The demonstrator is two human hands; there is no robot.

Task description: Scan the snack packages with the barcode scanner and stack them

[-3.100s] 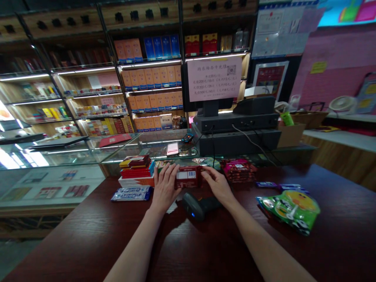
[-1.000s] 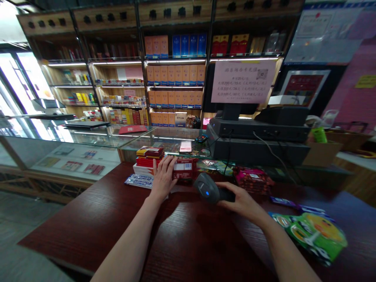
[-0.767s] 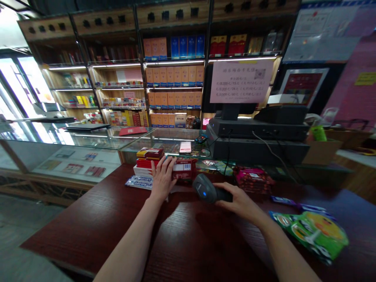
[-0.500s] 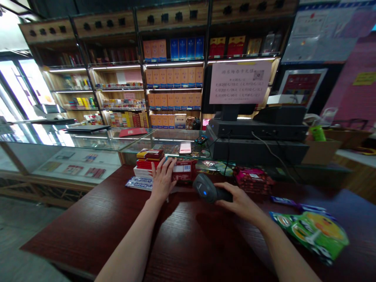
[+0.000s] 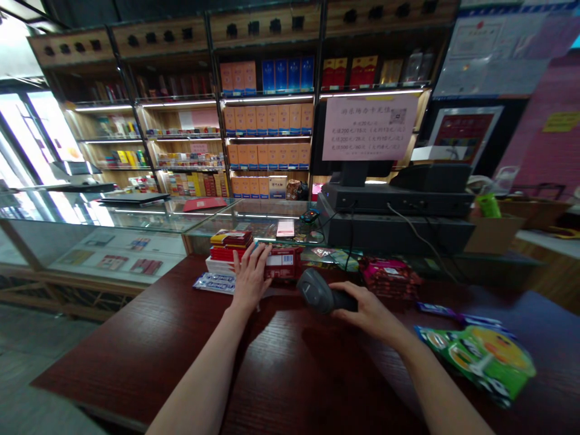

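My left hand (image 5: 249,275) rests with its fingers spread at the gap between a stack of red and yellow boxes (image 5: 226,248) and a dark red package with a white barcode label (image 5: 281,263). Its fingertips touch the package's left side; how the thumb lies against it is hard to tell. A dark grey handheld scanner (image 5: 316,291) is in my right hand (image 5: 362,308), whose fingers wrap round the handle. The scanner's head points left, just in front of the package. Blue and white packets (image 5: 215,282) lie left of my left hand.
Pink-red packets (image 5: 390,278) are piled right of the scanner. Farther right lie purple wrapped bars (image 5: 437,310) and a green bag (image 5: 489,359). Behind stand a dark register base (image 5: 399,226) with a paper sign (image 5: 369,128) and a glass counter (image 5: 254,208). Stocked shelves line the wall.
The blue light on the scanner's head no longer shows. Both hands have stayed almost where they were.
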